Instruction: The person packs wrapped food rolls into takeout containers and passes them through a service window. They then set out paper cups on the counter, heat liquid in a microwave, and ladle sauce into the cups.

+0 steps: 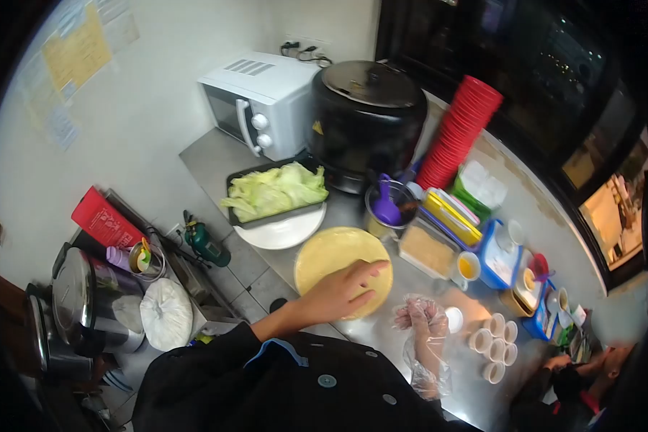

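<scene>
My left hand [343, 291] is bare and stretched out over a round, pale yellow, plate-like disc [331, 252], fingers apart and palm down. It overlaps the disc's lower right part in this view. A clear plastic glove covers my right hand [423, 324], whose fingers are curled in over the steel counter; I cannot tell whether they hold anything. Right beside it stands a small white round cup [453, 320]. Behind the disc lies a white plate [284, 234], partly under a dark tray [232, 209] heaped with lettuce leaves [277, 191].
Several small white cups [495, 348] stand to the right. A black cooker [367, 122], a microwave [263, 101] and stacked red cups [461, 133] line the back, with containers [428, 247] in front. Another person [576, 389] is at the lower right. Large pots [86, 299] stand left.
</scene>
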